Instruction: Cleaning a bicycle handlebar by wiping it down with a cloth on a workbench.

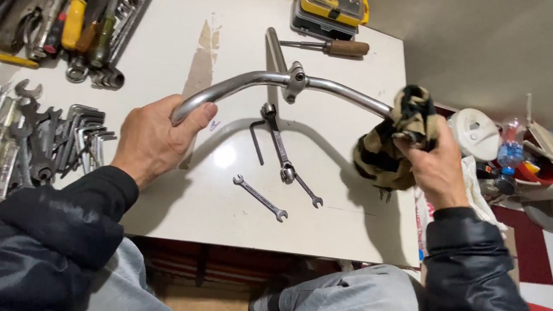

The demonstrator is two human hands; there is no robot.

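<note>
Two hands hold a curved chrome handlebar (278, 82) up over the white tabletop (164, 43): the left hand (156, 137) has its grip closed around the bar's left end, while the right hand (433, 164) is clenched on a striped cloth (390, 148) wrapped over the bar's right end. Beneath the bar lie small wrenches (282, 170) and an Allen key (255, 139), with a wooden-handled screwdriver (328, 46) and a yellow bit case (331, 4) behind. More hand tools (56, 5) crowd the tabletop's left side.

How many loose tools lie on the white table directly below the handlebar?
4: a hex key, a ratchet wrench, a small spanner beside its lower end, and another spanner nearest the person. None seem hidden.
</note>
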